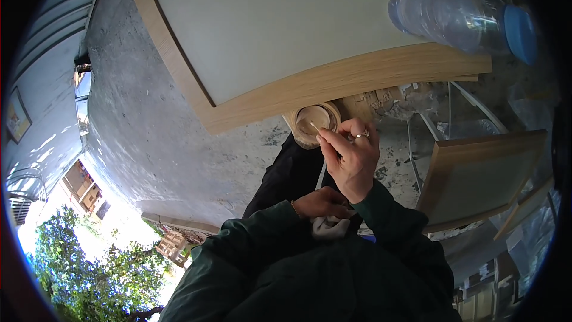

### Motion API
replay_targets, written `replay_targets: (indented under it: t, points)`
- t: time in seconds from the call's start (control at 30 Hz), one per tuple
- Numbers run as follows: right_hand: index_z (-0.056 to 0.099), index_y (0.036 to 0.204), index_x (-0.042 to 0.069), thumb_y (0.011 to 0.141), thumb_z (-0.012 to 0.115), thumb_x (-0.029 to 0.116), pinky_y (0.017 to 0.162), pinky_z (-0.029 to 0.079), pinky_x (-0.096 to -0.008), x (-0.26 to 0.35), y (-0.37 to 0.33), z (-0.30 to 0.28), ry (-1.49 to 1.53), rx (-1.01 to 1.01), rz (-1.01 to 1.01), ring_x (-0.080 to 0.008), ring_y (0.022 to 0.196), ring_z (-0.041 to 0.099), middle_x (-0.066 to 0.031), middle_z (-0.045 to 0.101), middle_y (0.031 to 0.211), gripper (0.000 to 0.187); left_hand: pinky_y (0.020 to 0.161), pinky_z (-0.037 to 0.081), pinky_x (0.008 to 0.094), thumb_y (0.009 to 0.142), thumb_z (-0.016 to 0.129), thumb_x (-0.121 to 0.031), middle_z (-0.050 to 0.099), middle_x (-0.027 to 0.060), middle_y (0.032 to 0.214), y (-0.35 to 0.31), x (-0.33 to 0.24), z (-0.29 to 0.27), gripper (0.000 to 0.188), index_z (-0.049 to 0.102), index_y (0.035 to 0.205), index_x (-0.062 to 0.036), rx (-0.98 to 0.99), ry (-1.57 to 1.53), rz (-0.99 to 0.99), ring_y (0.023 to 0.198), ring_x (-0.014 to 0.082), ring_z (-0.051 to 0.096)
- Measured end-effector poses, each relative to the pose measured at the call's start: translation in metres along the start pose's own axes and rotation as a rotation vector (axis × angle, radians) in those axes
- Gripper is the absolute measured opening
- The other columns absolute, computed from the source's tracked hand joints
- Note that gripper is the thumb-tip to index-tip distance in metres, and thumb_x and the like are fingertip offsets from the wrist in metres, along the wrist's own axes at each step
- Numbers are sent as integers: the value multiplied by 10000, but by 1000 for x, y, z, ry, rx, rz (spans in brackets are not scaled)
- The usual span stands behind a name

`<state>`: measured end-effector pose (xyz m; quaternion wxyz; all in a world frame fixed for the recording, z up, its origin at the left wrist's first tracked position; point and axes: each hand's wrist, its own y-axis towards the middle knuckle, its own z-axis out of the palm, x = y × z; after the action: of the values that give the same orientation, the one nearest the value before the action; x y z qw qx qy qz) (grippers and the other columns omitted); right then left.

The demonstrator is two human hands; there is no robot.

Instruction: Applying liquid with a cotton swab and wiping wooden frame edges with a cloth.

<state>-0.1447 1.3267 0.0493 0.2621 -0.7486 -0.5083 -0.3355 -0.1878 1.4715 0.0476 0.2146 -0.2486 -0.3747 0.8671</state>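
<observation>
My right hand (pixel 353 158), with a ring on one finger, pinches a thin pale stick (pixel 314 125). The stick's tip points into a round tub (pixel 302 139) of beige-brown material, just below the edge of a large wood-framed panel (pixel 310 86). Close to my body, my left hand (pixel 322 203) is closed on a whitish cloth (pixel 329 228). Part of the cloth and some of the left fingers are hidden.
A clear plastic bottle (pixel 456 16) with a blue cap lies on the panel's right part. Thin white metal legs (pixel 412 149) and a smaller wood-framed panel (pixel 479 179) stand to the right. Concrete floor (pixel 179 161) stretches left, toward a tree (pixel 89 262) outside.
</observation>
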Motion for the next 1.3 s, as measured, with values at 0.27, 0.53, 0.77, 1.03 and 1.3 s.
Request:
replay_targets:
  t: [0.27, 0.53, 0.77, 1.03, 1.3]
  points:
    - [651, 784, 120, 699, 742, 124, 605, 376, -328, -5, -1, 0, 32, -99, -37, -189, 642, 449, 6, 487, 716, 125, 754, 442, 267, 792, 683, -248, 660, 47, 853, 6, 2, -2, 275, 675, 942, -17, 19, 58, 28, 805, 92, 566]
    - [645, 755, 106, 695, 767, 137, 572, 374, -313, -10, 0, 3, 116, -162, -19, -188, 643, 457, -2, 493, 718, 139, 748, 455, 274, 792, 677, -249, 663, 55, 851, 8, 2, -5, 292, 666, 959, -10, -7, 70, -22, 806, 107, 586]
    - [630, 762, 29, 777, 719, 117, 553, 343, -233, -12, -6, 0, 534, -117, 372, -92, 606, 444, -4, 506, 694, 126, 707, 455, 275, 795, 664, -252, 656, 47, 794, 11, 4, -4, 267, 673, 920, -17, 3, 0, -30, 759, 98, 582]
    - [616, 785, 27, 822, 688, 172, 562, 321, -205, -10, -8, -8, 807, -85, 673, -46, 602, 408, 21, 532, 670, 166, 658, 431, 272, 793, 660, -277, 615, 35, 707, 14, 5, -3, 249, 667, 798, -29, 17, 75, -56, 678, 86, 538]
    - [602, 756, 23, 840, 666, 191, 572, 353, -199, -8, -4, -14, 1081, -21, 866, -46, 590, 447, 16, 540, 658, 199, 660, 427, 261, 793, 679, -296, 616, 27, 702, 12, -4, -1, 274, 669, 812, -23, 8, 114, -82, 684, 74, 535]
